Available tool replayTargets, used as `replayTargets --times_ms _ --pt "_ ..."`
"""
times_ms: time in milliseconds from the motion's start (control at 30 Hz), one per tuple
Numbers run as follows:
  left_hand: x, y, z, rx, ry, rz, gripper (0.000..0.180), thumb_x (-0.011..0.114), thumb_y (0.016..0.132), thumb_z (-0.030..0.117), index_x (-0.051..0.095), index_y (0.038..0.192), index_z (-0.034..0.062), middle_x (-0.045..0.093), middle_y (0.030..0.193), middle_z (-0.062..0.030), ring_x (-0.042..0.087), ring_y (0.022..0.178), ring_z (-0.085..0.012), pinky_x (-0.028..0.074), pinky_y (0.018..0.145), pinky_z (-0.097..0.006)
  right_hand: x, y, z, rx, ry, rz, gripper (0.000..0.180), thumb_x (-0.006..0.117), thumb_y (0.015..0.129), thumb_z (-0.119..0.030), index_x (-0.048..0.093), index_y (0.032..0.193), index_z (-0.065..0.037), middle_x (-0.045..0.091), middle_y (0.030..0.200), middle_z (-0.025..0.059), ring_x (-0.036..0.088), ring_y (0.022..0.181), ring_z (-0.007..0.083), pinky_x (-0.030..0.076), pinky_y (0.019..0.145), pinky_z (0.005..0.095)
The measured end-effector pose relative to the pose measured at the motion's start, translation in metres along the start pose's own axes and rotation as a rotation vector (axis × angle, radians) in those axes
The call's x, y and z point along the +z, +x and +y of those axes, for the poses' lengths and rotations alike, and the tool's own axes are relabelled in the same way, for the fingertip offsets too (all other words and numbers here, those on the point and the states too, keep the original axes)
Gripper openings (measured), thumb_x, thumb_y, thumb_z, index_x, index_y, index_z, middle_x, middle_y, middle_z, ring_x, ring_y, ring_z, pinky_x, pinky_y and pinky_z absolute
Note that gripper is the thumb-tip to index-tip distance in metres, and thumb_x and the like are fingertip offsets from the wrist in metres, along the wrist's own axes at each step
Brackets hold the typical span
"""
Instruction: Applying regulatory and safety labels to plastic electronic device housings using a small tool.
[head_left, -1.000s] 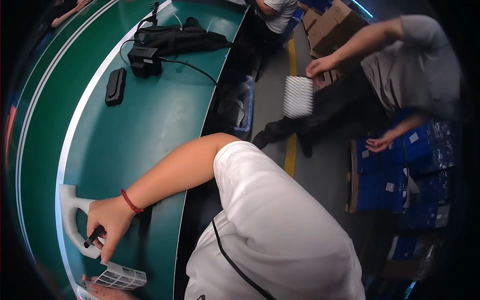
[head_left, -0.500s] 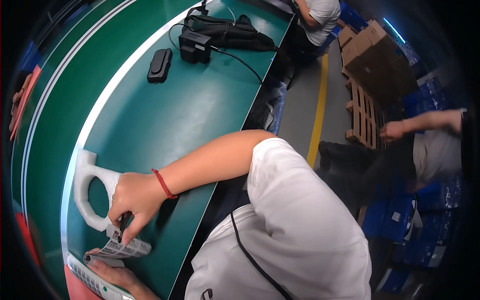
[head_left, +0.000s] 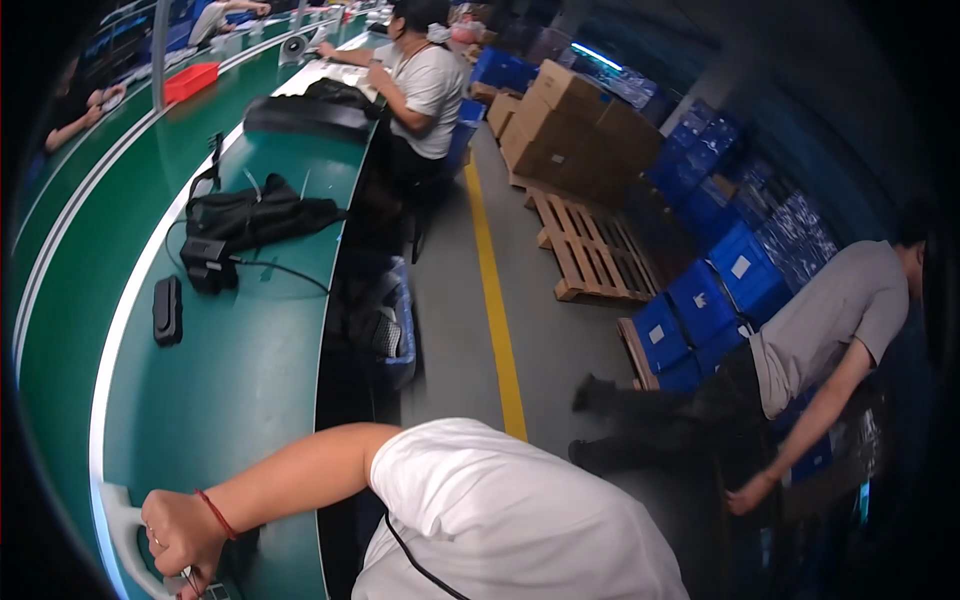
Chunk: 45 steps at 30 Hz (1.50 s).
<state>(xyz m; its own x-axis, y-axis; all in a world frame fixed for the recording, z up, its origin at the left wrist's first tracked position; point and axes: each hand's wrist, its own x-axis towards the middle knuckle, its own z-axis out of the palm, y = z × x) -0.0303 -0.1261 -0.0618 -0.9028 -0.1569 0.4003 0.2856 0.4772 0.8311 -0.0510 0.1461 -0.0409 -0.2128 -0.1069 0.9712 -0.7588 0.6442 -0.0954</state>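
My right hand (head_left: 183, 540), with a red cord on its wrist, is low at the left edge of the green table (head_left: 225, 400). Its fingers are closed on a thin dark tool that looks like tweezers (head_left: 189, 574), mostly hidden by the hand. Beside the knuckles lies a white foam piece (head_left: 122, 525) with a rounded opening, partly cut off by the dark rim. Just below the fingers, a corner of the printed label sheet (head_left: 216, 592) shows at the lower edge. My left hand is out of view.
Farther up the table lie a black case (head_left: 168, 311), a black adapter with cable (head_left: 208, 262) and a black bag (head_left: 262, 212). A co-worker (head_left: 428, 95) sits at the far end. Right of the aisle stand a wooden pallet (head_left: 590, 245), cartons (head_left: 560, 125), blue bins (head_left: 665, 333) and a walking person (head_left: 830, 330).
The view has swung up and right, so my hands appear lower. My left hand and most of the label sheet have left the picture. The person at right has moved.
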Motion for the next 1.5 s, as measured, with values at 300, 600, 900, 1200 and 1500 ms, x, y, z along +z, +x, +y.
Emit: replayTargets --times_ms 300,600,900,1200,1500 --pt "0.004 -0.009 0.004 0.3 -0.053 -0.276 0.029 0.059 0.089 0.02 0.055 0.108 -0.0019 0.06 0.093 -0.0218 0.058 0.073 -0.0336 0.05 0.068 -0.04 -0.058 0.011 -0.011 0.149 0.128 -0.263 0.037 0.069 0.075 -0.047 0.055 0.066 -0.014 0.049 0.057 0.001 0.051 0.05 0.0234 0.035 0.045 0.0365" --pt "0.008 -0.005 0.068 0.134 -0.201 -0.382 0.01 0.055 0.088 0.011 0.057 0.093 0.0025 0.06 0.07 -0.0072 0.057 0.062 -0.0117 0.046 0.059 -0.026 -0.06 0.032 -0.032 0.224 0.419 -0.541 0.043 0.079 0.065 -0.048 0.069 0.087 -0.011 0.05 0.052 -0.0018 0.05 0.046 0.0176 0.038 0.047 0.029" --pt "0.007 -0.008 0.08 0.023 -0.358 -0.55 0.046 0.047 0.089 0.021 0.043 0.129 0.0007 0.058 0.105 -0.0155 0.058 0.093 -0.0227 0.044 0.084 -0.031 -0.063 0.034 -0.034 0.279 0.446 -0.558 0.027 0.084 0.063 -0.028 0.069 0.078 -0.01 0.047 0.047 -0.0031 0.048 0.042 0.0117 0.037 0.042 0.025" --pt "0.016 -0.012 0.073 -0.001 -0.338 -0.609 0.042 0.057 0.087 0.015 0.045 0.126 0.0033 0.061 0.103 -0.0167 0.062 0.092 -0.0247 0.047 0.08 -0.032 -0.063 0.033 -0.032 0.491 0.374 -0.481 0.017 0.079 0.067 -0.01 0.067 0.079 -0.007 0.052 0.049 -0.0011 0.048 0.041 0.0099 0.036 0.042 0.0229" --pt "0.012 -0.008 0.076 0.225 -0.176 -0.678 0.041 0.078 0.074 0.024 0.06 0.103 0.0011 0.067 0.088 -0.0097 0.065 0.077 -0.0156 0.051 0.067 -0.029 -0.068 0.02 -0.036 0.622 0.447 -0.464 0.018 0.079 0.068 -0.009 0.062 0.074 -0.006 0.053 0.051 -0.001 0.048 0.042 0.0079 0.035 0.041 0.0218"
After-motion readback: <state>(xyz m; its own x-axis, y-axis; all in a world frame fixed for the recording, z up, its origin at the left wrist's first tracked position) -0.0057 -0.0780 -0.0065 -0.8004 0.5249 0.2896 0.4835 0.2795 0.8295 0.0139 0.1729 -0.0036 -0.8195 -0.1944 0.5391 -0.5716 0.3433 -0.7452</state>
